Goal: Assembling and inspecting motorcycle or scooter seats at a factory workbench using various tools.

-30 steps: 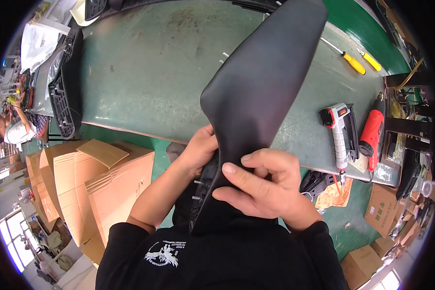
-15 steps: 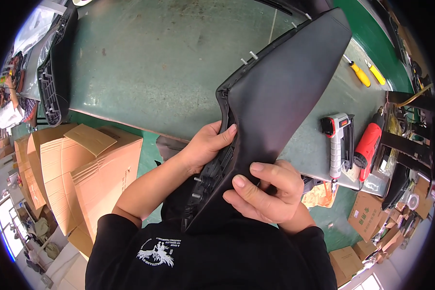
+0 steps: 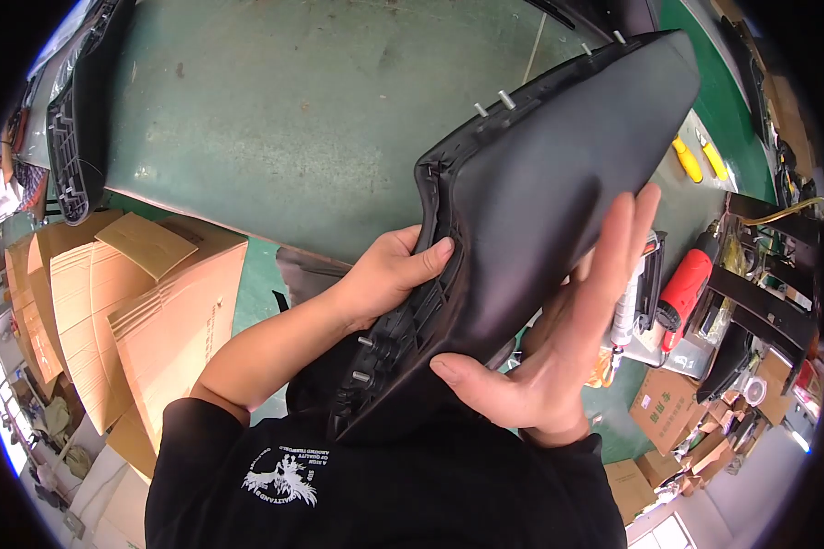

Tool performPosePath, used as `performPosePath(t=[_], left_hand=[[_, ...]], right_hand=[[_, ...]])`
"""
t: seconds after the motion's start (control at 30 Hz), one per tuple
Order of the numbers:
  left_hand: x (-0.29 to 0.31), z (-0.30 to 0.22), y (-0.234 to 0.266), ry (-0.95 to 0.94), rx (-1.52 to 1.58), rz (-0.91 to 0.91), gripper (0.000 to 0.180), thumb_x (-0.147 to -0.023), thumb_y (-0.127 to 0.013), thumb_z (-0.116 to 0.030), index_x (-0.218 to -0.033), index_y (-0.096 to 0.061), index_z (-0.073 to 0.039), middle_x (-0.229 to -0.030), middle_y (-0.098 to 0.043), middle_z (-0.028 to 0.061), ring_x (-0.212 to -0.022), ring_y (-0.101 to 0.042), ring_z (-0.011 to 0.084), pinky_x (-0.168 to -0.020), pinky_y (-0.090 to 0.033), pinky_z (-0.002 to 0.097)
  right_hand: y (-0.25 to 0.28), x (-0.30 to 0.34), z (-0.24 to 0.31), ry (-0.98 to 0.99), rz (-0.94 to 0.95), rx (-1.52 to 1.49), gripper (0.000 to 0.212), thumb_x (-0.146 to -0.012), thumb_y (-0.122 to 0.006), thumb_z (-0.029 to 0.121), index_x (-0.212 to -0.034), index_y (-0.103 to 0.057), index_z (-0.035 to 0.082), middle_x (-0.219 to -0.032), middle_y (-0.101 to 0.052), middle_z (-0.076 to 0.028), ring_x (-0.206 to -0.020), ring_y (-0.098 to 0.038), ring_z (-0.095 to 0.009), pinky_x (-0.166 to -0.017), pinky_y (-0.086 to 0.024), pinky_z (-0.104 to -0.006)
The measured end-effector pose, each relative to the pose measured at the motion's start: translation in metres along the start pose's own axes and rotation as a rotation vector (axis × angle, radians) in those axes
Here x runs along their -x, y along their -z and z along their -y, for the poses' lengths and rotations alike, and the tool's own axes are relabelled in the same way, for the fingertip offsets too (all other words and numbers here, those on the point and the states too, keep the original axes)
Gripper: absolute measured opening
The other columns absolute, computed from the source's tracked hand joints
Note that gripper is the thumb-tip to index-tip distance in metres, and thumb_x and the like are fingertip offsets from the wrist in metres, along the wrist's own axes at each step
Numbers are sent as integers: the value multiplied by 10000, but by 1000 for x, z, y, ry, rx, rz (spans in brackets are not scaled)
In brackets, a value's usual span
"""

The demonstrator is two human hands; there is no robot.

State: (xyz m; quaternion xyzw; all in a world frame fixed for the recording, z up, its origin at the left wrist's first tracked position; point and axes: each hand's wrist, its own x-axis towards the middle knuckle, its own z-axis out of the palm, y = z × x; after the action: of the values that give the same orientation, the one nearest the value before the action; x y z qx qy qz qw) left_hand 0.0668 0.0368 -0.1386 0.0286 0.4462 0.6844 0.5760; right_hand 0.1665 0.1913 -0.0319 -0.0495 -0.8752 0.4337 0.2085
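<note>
A long black vinyl-covered seat (image 3: pixel 540 174) is held tilted against my chest, its wide end up and to the right, metal studs showing along its upper edge. My left hand (image 3: pixel 389 274) grips its left rim, thumb over the folded cover, fingers on the ribbed plastic underside. My right hand (image 3: pixel 558 339) lies flat on the cover's right side, fingers spread upward and thumb hooked under the narrow lower end.
A green worktable (image 3: pixel 293 119) lies ahead. Another black seat base (image 3: pixel 78 119) rests at its left end. Two yellow-handled screwdrivers (image 3: pixel 696 157), a red power tool (image 3: pixel 687 285) and a staple gun sit at the right. Cardboard boxes (image 3: pixel 128 302) stand on the floor at left.
The seat has swung further right and turned, showing more of its ribbed underside. My right hand has opened from a pinch on the cover to a flat palm against it.
</note>
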Motion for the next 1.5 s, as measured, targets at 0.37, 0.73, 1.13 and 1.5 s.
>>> performPosePath(t=[0.37, 0.73, 1.13, 1.5], left_hand=[[7, -1, -13, 50, 93, -56, 497, -1032, -674, -344, -1337, -607, 42, -1225, -712, 105, -1076, -691, 157, -959, -563, 322], [10, 6, -22, 14, 20, -106, 472, -1040, -663, -327, -1309, -616, 58, -1183, -727, 114, -1030, -708, 158, -918, -581, 313], [10, 5, -22, 22, 23, -130, 451, -1049, -648, -319, -1322, -619, 39, -1179, -726, 107, -1031, -704, 155, -920, -581, 313], [7, 2, -26, 29, -3, -150, 450, -1042, -661, -318, -1322, -622, 32, -1170, -725, 97, -1024, -697, 146, -912, -579, 308]], right_hand=[[-4, 14, 0, -258, -174, -538, 1150, -792, -899, 218, -1642, -159, -7, -1731, 158, -145, -1559, -241, -357, -1188, -367, -460], [0, 50, -24, 141, -180, 43, 556, -972, -683, 199, -1469, -552, -12, -1682, -108, -351, -1535, -183, -563, -1233, -186, -586], [4, 34, -22, 327, -103, 98, 462, -748, -881, 269, -1166, -751, 122, -1465, -565, -262, -1403, -367, -651, -1146, -295, -729], [5, 42, -24, 309, -81, 23, 325, -717, -883, 188, -1028, -788, 189, -1449, -607, -159, -1425, -312, -669, -1170, -202, -759]])
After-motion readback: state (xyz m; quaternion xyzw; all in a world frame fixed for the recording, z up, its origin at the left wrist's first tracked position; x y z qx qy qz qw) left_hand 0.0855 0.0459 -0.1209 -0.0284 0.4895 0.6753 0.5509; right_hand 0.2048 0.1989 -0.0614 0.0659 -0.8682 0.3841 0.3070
